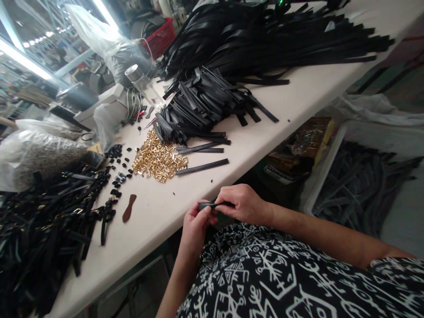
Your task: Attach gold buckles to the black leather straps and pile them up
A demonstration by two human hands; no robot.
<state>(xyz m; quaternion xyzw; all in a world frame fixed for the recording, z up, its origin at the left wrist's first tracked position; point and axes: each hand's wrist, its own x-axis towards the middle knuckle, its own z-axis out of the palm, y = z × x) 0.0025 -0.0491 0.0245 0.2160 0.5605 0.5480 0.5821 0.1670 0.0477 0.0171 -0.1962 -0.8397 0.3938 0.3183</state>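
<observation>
"Where is the black strap (206, 206) sitting?"

"It's stretching between the two hands, just off the near edge of the table (155, 212) and close to the patterned garment (251, 274)."

"What is the left hand (195, 221) doing?"

"It's pinching the strap near its left end, with the thumb lying on top and the fingers curling underneath."

"And the right hand (243, 203)?"

"That one is gripping the strap farther along, with its fingers bending in tightly. The hand is partly hiding the strap, so I can't tell how much is running inside the grip."

"How wide are the hands standing?"

"Both are holding narrow around the strap, and a short stretch of it is showing between them."

"What is lying on the table nearby?"

"A loose strip (202, 167) is lying beyond the hands, its left end reaching the pile of gold-coloured pieces (159, 157). Behind those, a heap of black strips (198, 104) is resting. A brown piece (129, 208) is lying off to the left, well apart from the hands."

"And on the right?"

"A pale bin (323, 170) is standing below the tabletop, holding dark strips (357, 190)."
</observation>
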